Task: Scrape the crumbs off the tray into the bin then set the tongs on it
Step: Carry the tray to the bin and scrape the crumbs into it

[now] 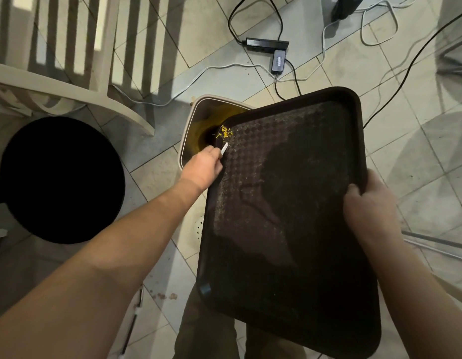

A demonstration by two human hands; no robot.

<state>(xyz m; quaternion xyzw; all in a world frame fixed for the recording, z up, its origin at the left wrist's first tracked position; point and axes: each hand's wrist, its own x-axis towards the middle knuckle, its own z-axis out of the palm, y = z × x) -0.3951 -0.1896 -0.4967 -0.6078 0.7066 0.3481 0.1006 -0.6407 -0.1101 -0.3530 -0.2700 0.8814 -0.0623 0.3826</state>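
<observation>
A dark brown tray is held tilted over a beige bin on the floor, its far left corner above the bin's opening. My right hand grips the tray's right rim. My left hand is closed on a small white scraper whose tip touches the tray near that corner. A small heap of yellow crumbs lies at the tray's corner edge, just beyond the scraper. Fine pale dust covers the tray's textured surface. No tongs are in view.
A round black stool stands at the left, with a white slatted chair behind it. Cables and a black power adapter lie on the tiled floor beyond the bin. A few brown crumbs lie on the floor near my legs.
</observation>
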